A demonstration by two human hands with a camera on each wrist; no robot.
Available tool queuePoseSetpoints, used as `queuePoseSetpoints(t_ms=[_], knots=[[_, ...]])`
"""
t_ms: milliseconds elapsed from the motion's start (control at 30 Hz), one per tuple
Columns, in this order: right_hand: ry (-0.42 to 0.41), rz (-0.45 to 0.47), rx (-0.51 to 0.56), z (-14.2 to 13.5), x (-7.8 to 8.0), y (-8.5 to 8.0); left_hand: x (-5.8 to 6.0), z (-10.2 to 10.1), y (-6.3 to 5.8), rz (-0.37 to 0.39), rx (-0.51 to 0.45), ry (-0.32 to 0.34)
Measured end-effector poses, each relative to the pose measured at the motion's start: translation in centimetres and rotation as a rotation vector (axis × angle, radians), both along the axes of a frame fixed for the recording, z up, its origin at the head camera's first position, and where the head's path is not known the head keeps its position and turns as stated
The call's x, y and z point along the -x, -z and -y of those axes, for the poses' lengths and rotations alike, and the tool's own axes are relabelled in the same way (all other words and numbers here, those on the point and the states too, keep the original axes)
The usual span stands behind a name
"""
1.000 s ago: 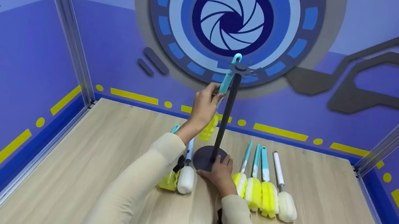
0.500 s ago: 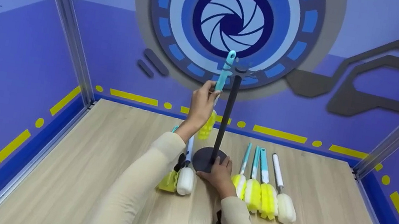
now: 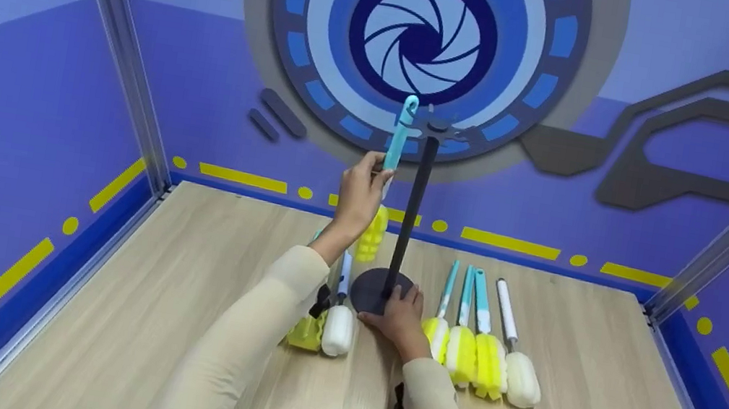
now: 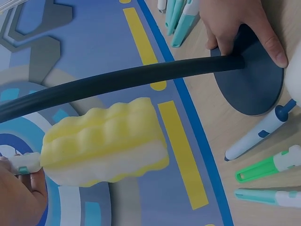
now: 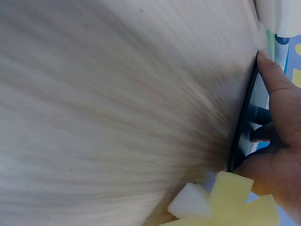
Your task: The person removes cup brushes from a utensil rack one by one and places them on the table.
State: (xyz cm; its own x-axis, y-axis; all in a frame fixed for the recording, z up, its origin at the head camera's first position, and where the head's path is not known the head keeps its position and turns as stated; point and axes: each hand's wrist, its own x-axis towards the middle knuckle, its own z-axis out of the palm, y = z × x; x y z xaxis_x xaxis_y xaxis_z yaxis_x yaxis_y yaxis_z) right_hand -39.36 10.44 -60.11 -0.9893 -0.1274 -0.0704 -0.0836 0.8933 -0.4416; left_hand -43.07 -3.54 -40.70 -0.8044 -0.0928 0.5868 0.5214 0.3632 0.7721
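Note:
My left hand point(image 3: 360, 193) pinches a bottle brush point(image 3: 372, 235) with a teal handle and a yellow-and-white sponge head. It hangs upright left of a black stand point(image 3: 413, 205). The handle's looped end is up by the stand's hooks point(image 3: 439, 127), and one hook overlaps it in the head view. In the left wrist view the sponge head point(image 4: 106, 141) is beside the pole, fingers at its white neck. My right hand point(image 3: 403, 319) presses on the stand's round base point(image 4: 251, 94), thumb extended to the rim, other fingers beside the pole.
Several sponge brushes lie in a row right of the stand, the outermost a white one point(image 3: 523, 380). Left of the base lie a white-headed brush point(image 3: 338, 332) and a yellow one point(image 3: 306, 331), partly behind the left sleeve. A patterned blue wall point(image 3: 282, 169) stands behind the table.
My left hand and the brush have shifted left, away from the pole; the handle's end has gone from near the stand's top to its left side. My right hand stays on the base.

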Motion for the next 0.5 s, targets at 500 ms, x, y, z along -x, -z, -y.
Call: queuePoseSetpoints(t_ms=[500], knots=[[0.017, 0.008, -0.001, 0.1, 0.0, 0.2, -1.3, 3.5, 1.8, 0.072, -0.039, 0.009]])
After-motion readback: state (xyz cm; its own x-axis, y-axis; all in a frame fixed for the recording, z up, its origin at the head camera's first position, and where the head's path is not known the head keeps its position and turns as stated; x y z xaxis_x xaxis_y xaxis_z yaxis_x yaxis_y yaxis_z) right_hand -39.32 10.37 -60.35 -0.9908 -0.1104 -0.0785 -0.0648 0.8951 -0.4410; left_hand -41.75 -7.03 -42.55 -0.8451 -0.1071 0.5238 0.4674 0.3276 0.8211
